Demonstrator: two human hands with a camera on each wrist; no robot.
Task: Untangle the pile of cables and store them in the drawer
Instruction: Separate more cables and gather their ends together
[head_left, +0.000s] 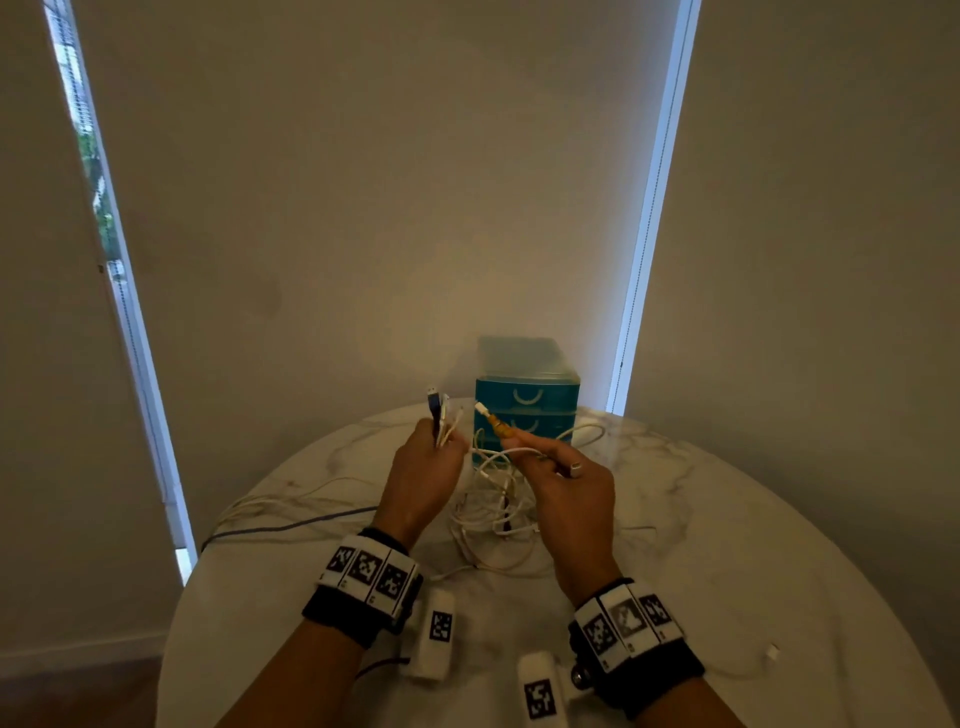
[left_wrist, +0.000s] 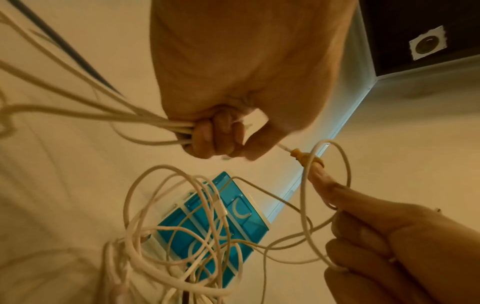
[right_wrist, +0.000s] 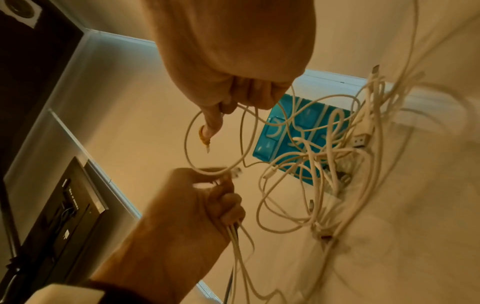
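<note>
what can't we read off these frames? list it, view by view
- Head: how many cables the left hand grips; the hand's back hides the bundle.
- Head: which loose ends belong to which cable in the tangle; too small and dim.
- Left wrist: whether the drawer unit holds anything; cable loops cross it, fronts shut.
- Right wrist: the plug ends above the left hand; motion blur.
- Right wrist: the right hand covers most of the orange connector.

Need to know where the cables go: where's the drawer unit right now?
In the head view, the blue drawer unit stands at the far edge of the round table, just beyond both hands and the cable tangle.
</note>
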